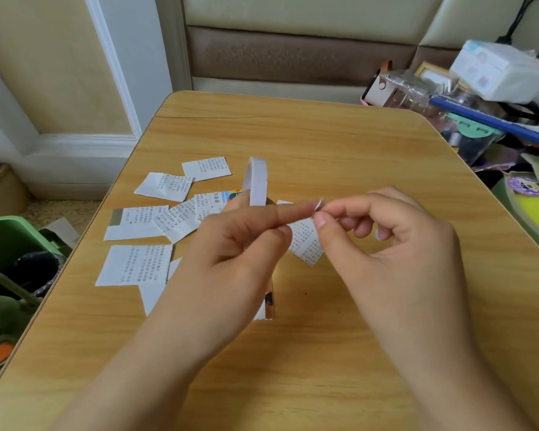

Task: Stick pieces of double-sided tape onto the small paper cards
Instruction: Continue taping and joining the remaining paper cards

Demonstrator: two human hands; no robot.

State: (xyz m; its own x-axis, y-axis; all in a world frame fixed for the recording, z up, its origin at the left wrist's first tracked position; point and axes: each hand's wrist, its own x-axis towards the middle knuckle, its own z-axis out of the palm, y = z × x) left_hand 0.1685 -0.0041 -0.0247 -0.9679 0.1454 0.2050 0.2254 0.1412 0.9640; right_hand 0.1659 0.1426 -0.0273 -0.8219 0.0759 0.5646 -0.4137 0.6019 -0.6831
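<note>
Several small white paper cards with printed text lie scattered on the wooden table. My left hand is raised over them, and a white strip of double-sided tape loops up from its fingers. Its forefinger points right and carries a tiny piece of tape at the tip. My right hand pinches that piece between thumb and forefinger. One card lies on the table just below the fingertips, partly hidden by both hands.
A green bin with a dark liner stands on the floor left of the table. At the right, a cluttered pile of boxes, plastic bags and a blue bar sits beside the table's far corner. A padded bench back runs behind.
</note>
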